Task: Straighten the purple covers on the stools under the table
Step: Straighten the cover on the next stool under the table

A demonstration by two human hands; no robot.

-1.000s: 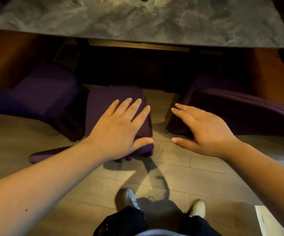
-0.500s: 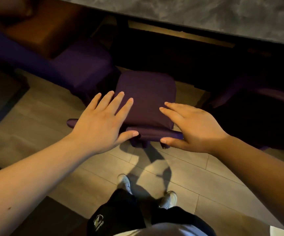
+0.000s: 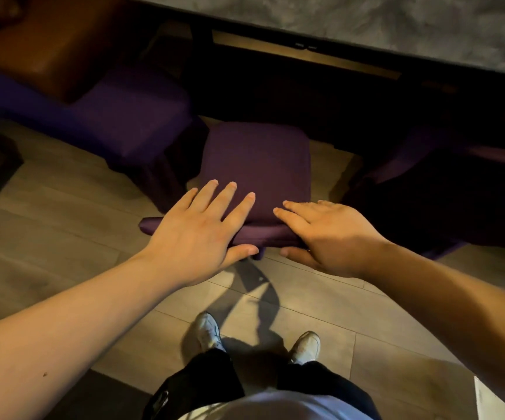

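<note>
Two hands over one stool point(image 3: 257, 165), both spread wide and clasping nothing. Left hand point(image 3: 196, 234) palm down, fingers point(image 3: 230, 204) fanned over the near left part of the cover point(image 3: 260, 189), thumb stretched right along the front edge. Right hand point(image 3: 327, 234) flat too, fingertips point(image 3: 284, 207) on the near right of the seat top, thumb low in front, pointing left toward the other thumb. Between the thumbs and the palms, a rolled fold point(image 3: 263, 234) of purple cloth along the front edge; whether pinched or only pressed, cannot tell. Fold long axis left to right, one end poking out past the left hand toward the floor point(image 3: 63, 237).

Stool just under the near edge of the table point(image 3: 397, 22), seat roughly square, corners rounded, turned slightly to the table edge. Cover top smooth and dark.

Around it: another purple stool point(image 3: 130, 116) close on the left, higher in view, partly beneath a brown seat point(image 3: 42, 50). Third purple shape point(image 3: 457, 192) on the right, deep in shadow, outline hard to make out. Dark table base point(image 3: 275, 95) behind the middle stool. Pale shoes point(image 3: 212, 331) on the plank floor below the hands, well apart from the stool, with hand shadows falling between.
</note>
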